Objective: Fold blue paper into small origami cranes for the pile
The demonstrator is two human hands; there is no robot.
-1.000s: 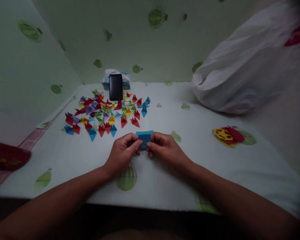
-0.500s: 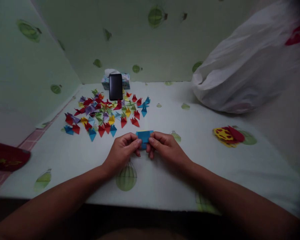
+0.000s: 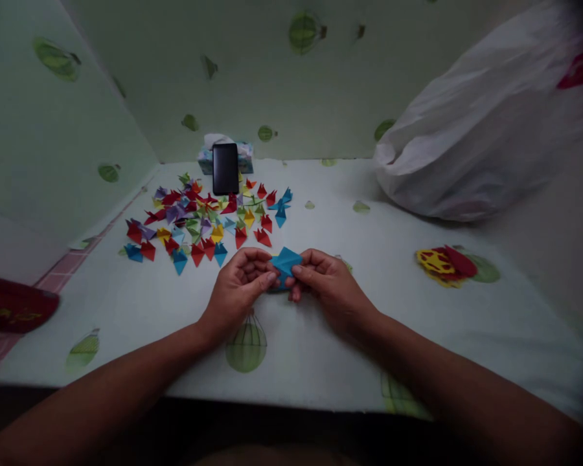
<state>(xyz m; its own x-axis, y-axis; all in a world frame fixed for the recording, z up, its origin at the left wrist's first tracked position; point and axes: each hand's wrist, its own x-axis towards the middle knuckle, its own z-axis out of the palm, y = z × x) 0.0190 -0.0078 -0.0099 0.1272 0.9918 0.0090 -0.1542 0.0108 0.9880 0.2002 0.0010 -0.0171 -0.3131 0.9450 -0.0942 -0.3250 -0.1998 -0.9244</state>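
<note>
A small blue square of folded paper [image 3: 286,260] is held between my hands over the near middle of the table, one corner pointing away from me. My left hand [image 3: 249,277] pinches its left edge between thumb and fingers. On the other side, my right hand [image 3: 323,277] grips the right edge, thumb on top. Part of the sheet's lower side is hidden by my fingers. Just beyond lies a spread of folded paper cranes [image 3: 208,248] in red, blue, yellow, purple and green.
Behind the cranes, a black phone [image 3: 225,169] leans against a tissue box [image 3: 245,157]. A white plastic bag [image 3: 447,149] bulges over the back right. Red and yellow cut-out pieces [image 3: 437,262] lie at right. A dark red object [image 3: 17,303] sits at the left edge.
The blue paper has turned from lying square to standing on a corner, like a diamond. Both hands have shifted slightly with it; the cranes have stayed put.
</note>
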